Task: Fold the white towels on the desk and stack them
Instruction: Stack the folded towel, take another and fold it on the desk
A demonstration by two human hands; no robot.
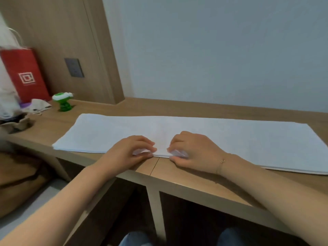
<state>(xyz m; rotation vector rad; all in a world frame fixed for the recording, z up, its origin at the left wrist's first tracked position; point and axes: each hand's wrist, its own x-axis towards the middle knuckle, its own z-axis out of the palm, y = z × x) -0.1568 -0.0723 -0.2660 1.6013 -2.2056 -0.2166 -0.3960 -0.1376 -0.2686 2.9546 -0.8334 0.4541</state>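
White towel [195, 134] lay flat, spread long left-to-right across wooden desk [195, 181]. Left hand [131, 151] and right hand [193, 153] pinched its near edge at the middle, close together, fingers curled round the cloth. Red bag [24, 73] and green bottle [63, 102] stood far left.

One white towel [177, 132], one red bag [24, 73], one green bottle [63, 102], two hands.

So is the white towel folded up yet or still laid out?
Laid out: the towel lies long and flat across the desk, both hands pinching its near edge.
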